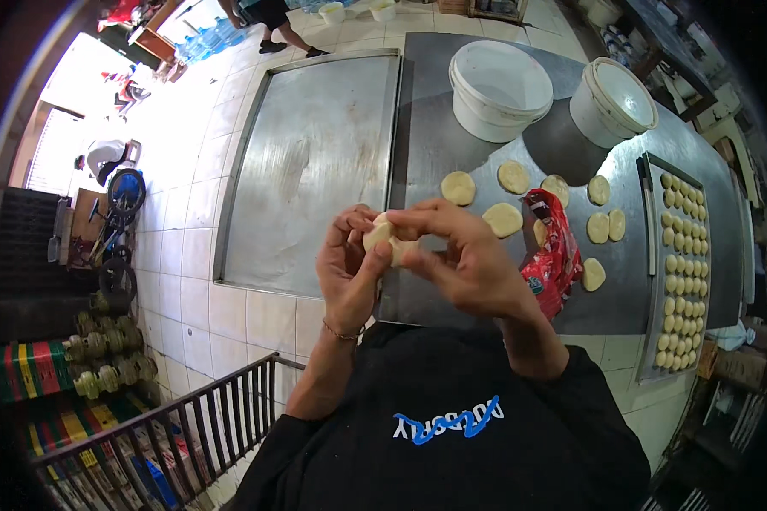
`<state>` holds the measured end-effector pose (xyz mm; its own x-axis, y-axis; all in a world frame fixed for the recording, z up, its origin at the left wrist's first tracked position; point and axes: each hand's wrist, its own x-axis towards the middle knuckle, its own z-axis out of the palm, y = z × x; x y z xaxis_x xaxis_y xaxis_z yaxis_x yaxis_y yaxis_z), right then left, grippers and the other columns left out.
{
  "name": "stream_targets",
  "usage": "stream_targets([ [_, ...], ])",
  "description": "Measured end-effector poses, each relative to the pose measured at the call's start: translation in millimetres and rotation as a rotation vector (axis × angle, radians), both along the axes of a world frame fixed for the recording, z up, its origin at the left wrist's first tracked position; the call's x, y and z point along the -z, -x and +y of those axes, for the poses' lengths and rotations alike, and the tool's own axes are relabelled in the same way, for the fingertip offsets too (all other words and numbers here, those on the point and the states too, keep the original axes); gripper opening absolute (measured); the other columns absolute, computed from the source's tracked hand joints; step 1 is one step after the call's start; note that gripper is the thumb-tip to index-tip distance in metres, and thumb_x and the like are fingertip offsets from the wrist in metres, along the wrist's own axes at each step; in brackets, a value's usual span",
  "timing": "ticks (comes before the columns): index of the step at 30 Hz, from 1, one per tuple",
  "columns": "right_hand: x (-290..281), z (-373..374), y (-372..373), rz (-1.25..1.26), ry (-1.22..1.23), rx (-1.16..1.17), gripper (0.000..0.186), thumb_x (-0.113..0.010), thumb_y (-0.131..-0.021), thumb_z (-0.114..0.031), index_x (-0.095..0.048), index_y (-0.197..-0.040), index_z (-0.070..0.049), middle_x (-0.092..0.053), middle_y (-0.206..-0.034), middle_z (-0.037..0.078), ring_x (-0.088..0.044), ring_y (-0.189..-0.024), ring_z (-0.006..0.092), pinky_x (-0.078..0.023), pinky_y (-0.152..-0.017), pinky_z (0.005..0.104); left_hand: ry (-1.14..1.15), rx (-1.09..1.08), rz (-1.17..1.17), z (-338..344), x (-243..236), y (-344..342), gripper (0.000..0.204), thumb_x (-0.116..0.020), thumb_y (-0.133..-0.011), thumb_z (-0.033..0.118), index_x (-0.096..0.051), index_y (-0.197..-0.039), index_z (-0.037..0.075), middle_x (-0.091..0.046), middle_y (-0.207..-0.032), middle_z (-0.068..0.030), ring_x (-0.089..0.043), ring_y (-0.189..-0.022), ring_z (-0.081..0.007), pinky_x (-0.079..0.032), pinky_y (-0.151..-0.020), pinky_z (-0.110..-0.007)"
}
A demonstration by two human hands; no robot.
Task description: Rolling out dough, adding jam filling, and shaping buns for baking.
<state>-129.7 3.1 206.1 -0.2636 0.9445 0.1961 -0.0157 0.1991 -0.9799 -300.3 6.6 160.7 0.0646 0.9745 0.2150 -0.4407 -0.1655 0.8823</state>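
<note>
Both of my hands meet over the near edge of a steel table point(452, 111), holding one pale piece of dough point(382, 236) between them. My left hand point(348, 268) cups it from the left with curled fingers. My right hand point(464, 255) pinches its top and right side with thumb and fingertips. Several flattened dough discs point(503, 219) lie on the steel just beyond my hands.
A red plastic bag point(554, 251) lies right of my hands. A long tray point(686, 264) with rows of small dough balls sits at the right. Two white buckets point(496, 89) point(614, 100) stand at the back. A metal railing point(187, 426) is lower left. A person's legs point(277, 21) show at the far end.
</note>
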Motion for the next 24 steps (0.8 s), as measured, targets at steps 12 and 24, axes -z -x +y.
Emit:
stream_targets([
  [12,-3,9,101,-0.077,0.083,0.185,0.007,-0.065,-0.087,-0.004,-0.064,-0.089,0.003,-0.064,-0.096,0.011,-0.064,-0.082,0.0142,-0.053,-0.068,0.0244,0.104,0.087,-0.13,5,-27,75,0.041,-0.055,-0.095,0.009,-0.042,-0.132,-0.002,-0.047,-0.135,-0.0112,-0.056,-0.11,-0.0189,-0.046,-0.095,-0.031],
  [24,-2,16,127,-0.063,0.072,0.301,0.014,-0.065,-0.086,-0.004,-0.066,-0.099,0.003,-0.067,-0.089,0.013,-0.067,-0.08,0.0194,-0.056,-0.07,0.0297,-0.008,0.101,0.069,19,-4,103,0.035,-0.055,-0.096,0.015,-0.044,-0.125,-0.002,-0.054,-0.119,-0.01,-0.055,-0.104,-0.0138,-0.049,-0.084,-0.027],
])
